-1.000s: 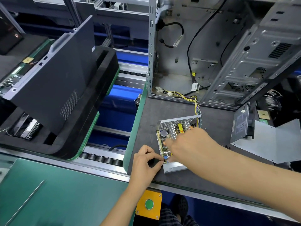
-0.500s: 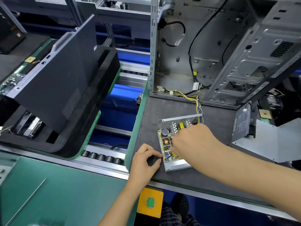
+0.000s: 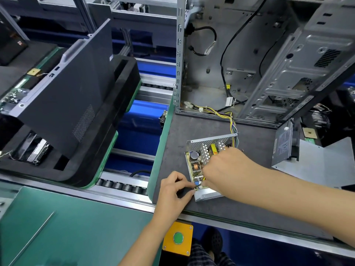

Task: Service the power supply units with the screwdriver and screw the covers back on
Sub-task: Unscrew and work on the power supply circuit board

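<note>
While the open computer case (image 3: 269, 60) stands at the back of the grey work mat (image 3: 192, 131), your open power supply unit (image 3: 203, 160) lies on that mat just in front of it, wires running into the case. Your right hand (image 3: 224, 167) rests over its circuit board, fingers curled; what they grip is hidden. Your left hand (image 3: 174, 191) pinches something small and dark at the unit's near corner.

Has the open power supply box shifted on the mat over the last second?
No. The power supply keeps its place against the mat's green edge and the computer case; only the camera shifts.
</note>
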A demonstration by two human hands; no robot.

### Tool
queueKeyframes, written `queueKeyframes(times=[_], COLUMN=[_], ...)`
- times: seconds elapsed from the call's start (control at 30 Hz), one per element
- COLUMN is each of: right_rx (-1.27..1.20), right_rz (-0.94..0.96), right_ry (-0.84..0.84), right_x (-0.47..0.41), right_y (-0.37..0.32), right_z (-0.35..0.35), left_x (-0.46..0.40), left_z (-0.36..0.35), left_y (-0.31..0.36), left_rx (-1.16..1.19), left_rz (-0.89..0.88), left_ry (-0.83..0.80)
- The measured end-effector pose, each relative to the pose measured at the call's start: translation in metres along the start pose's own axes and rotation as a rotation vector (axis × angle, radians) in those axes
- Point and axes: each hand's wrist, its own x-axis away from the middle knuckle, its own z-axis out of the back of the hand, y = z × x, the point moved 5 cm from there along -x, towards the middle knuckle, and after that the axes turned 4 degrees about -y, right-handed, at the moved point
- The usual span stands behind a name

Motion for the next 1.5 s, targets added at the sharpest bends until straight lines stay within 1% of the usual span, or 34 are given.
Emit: queueKeyframes(times=[0.1,0.17,0.23,0.3,0.4,0.5,0.73,0.87,1.03,1.13,1.3,1.37,1.43,1.5], right_rx=[-0.160,-0.154,-0.186,-0.163,-0.088,-0.076,-0.047,-0.033,-0.044,-0.070,-0.097,-0.091,-0.085,-0.012], right_rz=[-0.115,-0.160,-0.135,-0.075,-0.022,-0.032,-0.051,-0.049,0.016,0.047,0.002,-0.014,-0.032,-0.005], right_ry=[0.005,0.012,-0.027,-0.041,-0.001,0.016,-0.001,-0.015,-0.041,-0.065,-0.182,-0.176,-0.129,-0.119], right_x=[0.000,-0.001,0.000,0.001,0.002,0.004,0.008,0.007,0.006,0.008,0.003,-0.002,-0.002,0.002], right_y=[0.006,0.013,0.018,0.018,0.013,0.009,0.009,0.007,0.000,-0.002,-0.004,-0.007,-0.013,-0.018], right_z=[-0.003,-0.004,-0.005,-0.006,-0.007,-0.007,-0.008,-0.002,0.001,0.000,-0.006,-0.006,-0.002,-0.002], left_x=[-0.001,-0.001,0.001,0.002,0.000,0.000,0.002,-0.001,-0.001,0.001,0.004,0.004,0.004,0.005], left_z=[-0.001,-0.001,-0.001,-0.001,-0.002,-0.002,-0.002,-0.001,-0.001,0.000,-0.001,-0.002,-0.002,-0.003], left_y=[0.002,0.001,0.000,0.001,0.003,0.005,0.006,0.007,0.006,0.005,0.006,0.005,0.005,0.004], left_rx=[-0.006,-0.017,-0.024,-0.021,0.005,0.037,0.060,0.064,0.050,0.020,0.002,0.006,0.016,0.021], left_rz=[-0.016,-0.006,-0.003,-0.011,-0.017,-0.007,0.064,0.090,0.108,0.079,0.010,-0.006,-0.016,-0.027], left_ry=[0.009,0.016,0.024,0.031,0.009,-0.018,0.018,-0.002,0.000,0.023,0.057,0.065,0.062,0.061])
